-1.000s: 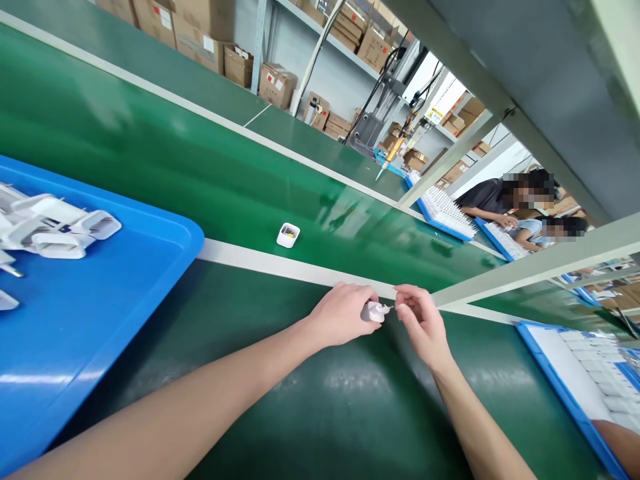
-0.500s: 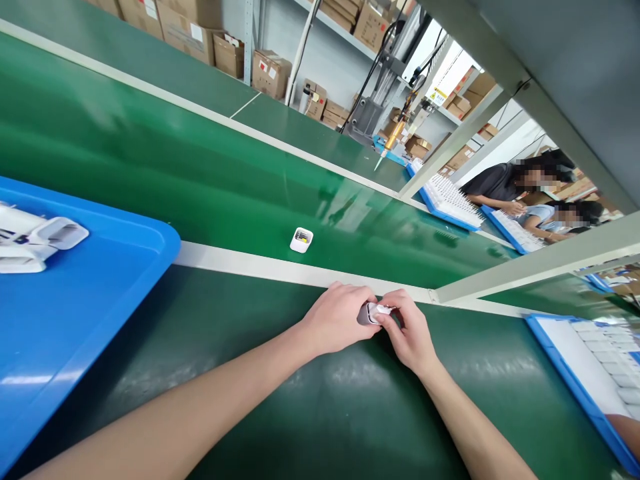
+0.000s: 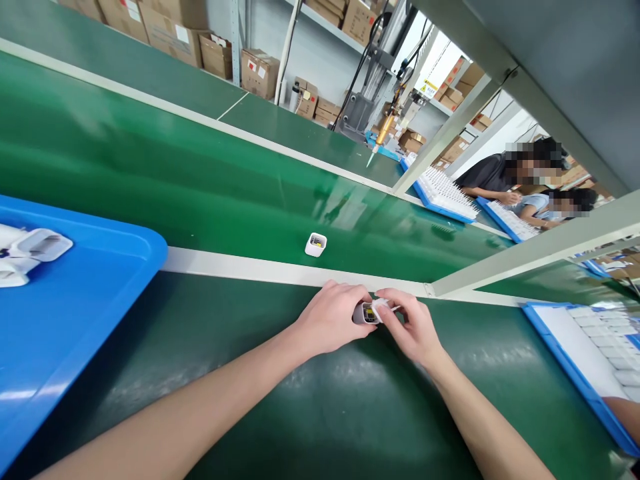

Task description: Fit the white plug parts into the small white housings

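Note:
My left hand point(image 3: 333, 317) is closed around a small white charger housing point(image 3: 359, 313), its open end facing right. Yellow and dark parts show inside that opening. Pinched between the thumb and fingers of my right hand point(image 3: 413, 327) is a white end cap point(image 3: 381, 308) with thin prongs pointing right. The cap sits right at the mouth of the housing, tilted, and the inside of the housing is partly visible. Beyond my hands, a second white charger housing point(image 3: 315, 245) stands on the green belt point(image 3: 240, 227) with its open top up and yellow inside.
A blue tray point(image 3: 100, 267) with white housings lies at the left. Another blue tray point(image 3: 565, 347) with rows of white parts is at the right, a person's arm beside it. Metal frame posts point(image 3: 525, 260) cross the right side. Two people work beyond, near trays of pronged parts.
The cap has tilted away from the housing's mouth, so the yellow inside now shows. The second housing has moved right along the belt. My view has shifted slightly.

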{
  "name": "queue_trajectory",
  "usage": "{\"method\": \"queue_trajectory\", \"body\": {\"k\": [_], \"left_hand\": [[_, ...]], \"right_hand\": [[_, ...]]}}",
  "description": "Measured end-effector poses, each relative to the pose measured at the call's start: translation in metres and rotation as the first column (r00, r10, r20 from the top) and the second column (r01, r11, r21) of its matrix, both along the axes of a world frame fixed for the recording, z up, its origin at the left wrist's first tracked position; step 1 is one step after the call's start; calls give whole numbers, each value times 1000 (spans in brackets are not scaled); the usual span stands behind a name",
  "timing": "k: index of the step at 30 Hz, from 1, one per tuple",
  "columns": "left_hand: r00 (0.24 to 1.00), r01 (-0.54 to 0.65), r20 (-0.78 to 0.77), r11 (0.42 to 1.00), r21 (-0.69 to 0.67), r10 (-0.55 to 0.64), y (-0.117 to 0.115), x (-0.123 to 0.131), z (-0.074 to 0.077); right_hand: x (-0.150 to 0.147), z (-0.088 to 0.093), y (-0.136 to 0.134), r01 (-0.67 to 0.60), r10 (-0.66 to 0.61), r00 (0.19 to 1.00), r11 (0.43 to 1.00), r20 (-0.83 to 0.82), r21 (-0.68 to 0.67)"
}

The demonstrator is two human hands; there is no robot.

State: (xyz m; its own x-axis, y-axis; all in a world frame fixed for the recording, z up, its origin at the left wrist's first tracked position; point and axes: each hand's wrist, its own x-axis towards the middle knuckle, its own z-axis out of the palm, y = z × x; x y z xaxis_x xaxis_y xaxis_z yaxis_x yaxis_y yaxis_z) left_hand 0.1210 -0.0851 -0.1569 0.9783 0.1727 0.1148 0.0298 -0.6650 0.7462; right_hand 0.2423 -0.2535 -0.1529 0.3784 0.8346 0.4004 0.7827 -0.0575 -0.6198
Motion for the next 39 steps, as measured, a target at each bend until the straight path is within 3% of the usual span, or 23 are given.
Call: {"method": "queue_trajectory", "body": {"k": [2, 5, 7, 9, 12, 14, 16, 20, 26, 33, 39], "left_hand": [[1000, -5, -12, 1000, -14, 5, 0, -1, 1], [1000, -6, -12, 999, -34, 6, 0, -2, 2], [1000, -2, 0, 999, -42, 2, 0, -2, 2], [1000, 2, 10, 999, -46, -2, 0, -2, 0], [1000, -6, 16, 999, -32, 7, 0, -1, -2], [1000, -15, 18, 1000, -8, 15, -1, -1, -1], [1000, -15, 23, 1000, 9, 14, -1, -1, -1], [999, 2, 47, 1000, -3, -2, -1, -1, -1], [998, -4, 62, 1000, 29, 3, -1, 1, -4], [997, -3, 76, 1000, 7, 2, -2, 2, -5], [997, -6, 76, 1000, -10, 7, -2, 1, -4]], "right_hand": [[0, 12, -2, 14, -16, 983, 1000, -183, -13], [-1, 28, -6, -62, 7, 866, 994, -499, -92], [-2, 32, -8, -134, 25, 810, 981, -586, -143], [-4, 30, -9, -125, 12, 869, 973, -494, -195], [-5, 21, -6, 8, -13, 1000, 977, -22, -211], [-5, 18, -3, 40, 15, 963, 980, 270, -196], [-4, 19, -1, 11, 79, 917, 975, 391, -222], [-3, 28, -3, -45, 163, 909, 953, 383, -298], [-4, 29, -3, 9, 155, 852, 950, 500, -311], [-4, 30, 0, -61, 196, 889, 946, 413, -319], [-6, 15, -4, -25, 132, 901, 967, 413, -253]]}}
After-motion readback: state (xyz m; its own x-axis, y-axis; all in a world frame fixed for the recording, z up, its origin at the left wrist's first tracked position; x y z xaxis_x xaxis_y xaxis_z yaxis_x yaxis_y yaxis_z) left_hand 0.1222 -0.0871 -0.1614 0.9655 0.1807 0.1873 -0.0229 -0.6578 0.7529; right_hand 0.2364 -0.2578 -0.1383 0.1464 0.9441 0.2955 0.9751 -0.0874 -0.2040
